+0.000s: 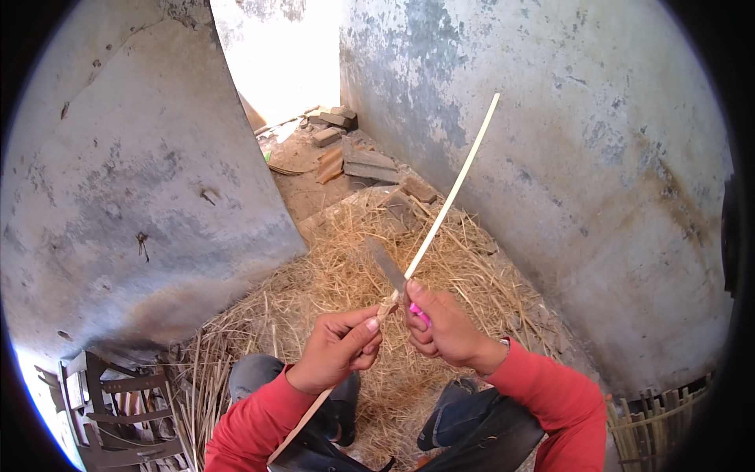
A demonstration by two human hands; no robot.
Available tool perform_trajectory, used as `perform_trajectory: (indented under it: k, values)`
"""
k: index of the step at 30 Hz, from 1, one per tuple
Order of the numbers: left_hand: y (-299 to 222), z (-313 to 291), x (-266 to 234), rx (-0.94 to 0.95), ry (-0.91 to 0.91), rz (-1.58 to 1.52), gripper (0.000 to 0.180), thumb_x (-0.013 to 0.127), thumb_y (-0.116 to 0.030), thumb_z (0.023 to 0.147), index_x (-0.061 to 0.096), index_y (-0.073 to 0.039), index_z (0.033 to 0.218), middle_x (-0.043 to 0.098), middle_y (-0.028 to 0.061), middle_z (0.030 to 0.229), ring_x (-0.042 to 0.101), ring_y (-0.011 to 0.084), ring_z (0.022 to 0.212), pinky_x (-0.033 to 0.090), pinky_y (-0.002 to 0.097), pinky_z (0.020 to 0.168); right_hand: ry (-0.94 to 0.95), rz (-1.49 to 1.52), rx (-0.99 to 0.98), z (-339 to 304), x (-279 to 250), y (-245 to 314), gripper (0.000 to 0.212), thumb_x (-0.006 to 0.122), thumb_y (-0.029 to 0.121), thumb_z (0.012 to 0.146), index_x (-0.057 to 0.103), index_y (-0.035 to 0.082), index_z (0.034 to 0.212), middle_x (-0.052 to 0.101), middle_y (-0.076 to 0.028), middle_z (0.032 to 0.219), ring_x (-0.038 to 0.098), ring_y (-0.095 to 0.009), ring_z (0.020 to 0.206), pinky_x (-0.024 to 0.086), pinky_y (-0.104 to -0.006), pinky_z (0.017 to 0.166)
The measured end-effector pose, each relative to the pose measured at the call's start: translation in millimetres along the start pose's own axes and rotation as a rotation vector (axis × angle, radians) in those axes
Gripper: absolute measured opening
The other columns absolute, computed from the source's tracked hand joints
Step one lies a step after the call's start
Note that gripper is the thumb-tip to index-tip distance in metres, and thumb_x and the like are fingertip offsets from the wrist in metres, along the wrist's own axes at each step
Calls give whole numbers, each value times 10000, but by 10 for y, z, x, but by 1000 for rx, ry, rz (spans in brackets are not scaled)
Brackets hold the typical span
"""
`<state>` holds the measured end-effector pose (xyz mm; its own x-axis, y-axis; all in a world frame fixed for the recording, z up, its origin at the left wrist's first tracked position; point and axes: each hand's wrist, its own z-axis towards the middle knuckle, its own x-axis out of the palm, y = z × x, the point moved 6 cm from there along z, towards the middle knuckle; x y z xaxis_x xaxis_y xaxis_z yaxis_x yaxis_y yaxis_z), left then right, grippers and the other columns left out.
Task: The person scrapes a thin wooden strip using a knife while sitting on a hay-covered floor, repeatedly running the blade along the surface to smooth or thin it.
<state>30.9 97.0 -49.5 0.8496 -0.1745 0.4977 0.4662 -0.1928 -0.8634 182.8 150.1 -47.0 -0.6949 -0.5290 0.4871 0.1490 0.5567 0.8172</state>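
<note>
A long, pale, thin strip [453, 193] that looks like bamboo slants from beside my left forearm up toward the right-hand wall. My left hand [342, 346] is closed round it, pinching it between thumb and fingers. My right hand [448, 326] grips a knife [385, 261] by its pink handle, fingers wrapped and thumb forward near the strip. The grey blade points up and left, crossing the strip just beyond my left fingertips. A small pale curl, seemingly a shaving, shows by the left fingertips. Where the blade's edge meets the strip is partly hidden.
Straw-like shavings [338, 271] cover the floor around my feet. Bricks and broken blocks [370, 165] lie near the bright doorway. Worn walls [543, 157] rise on both sides. A dark wooden frame [130, 417] and loose strips stand lower left; a slatted bamboo piece [657, 429] stands lower right.
</note>
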Motion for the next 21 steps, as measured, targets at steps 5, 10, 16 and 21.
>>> perform_trajectory:
  k: [5,10,16,21]
  values:
    - [-1,-33,43,138,-102,271,340,599,-57,1071,651,-18,1405,574,-9,774,482,48,630,391,223,539,-165,-253,-316,-120,-168,306,409,630,376,1066,670,22,864,481,58,597,383,-43,472,299,-255,453]
    - [-31,9,104,405,-119,687,340,624,-47,1049,665,7,1381,586,-34,742,505,27,616,392,214,542,-246,-706,-506,-142,-46,385,198,738,207,991,764,13,962,557,31,612,463,-40,550,342,-276,488]
    - [84,31,48,383,-203,711,272,631,-68,1052,707,22,1297,585,-44,739,499,26,610,387,215,536,-257,-937,-607,-161,-27,401,81,723,85,919,757,26,962,590,-77,616,534,-113,543,402,-324,512]
    - [128,59,86,145,-225,435,157,620,-85,1064,720,35,1074,574,-38,728,479,27,594,361,222,513,-256,-1021,-654,-161,-33,400,79,686,28,850,726,14,917,595,-133,629,545,-159,534,430,-325,527]
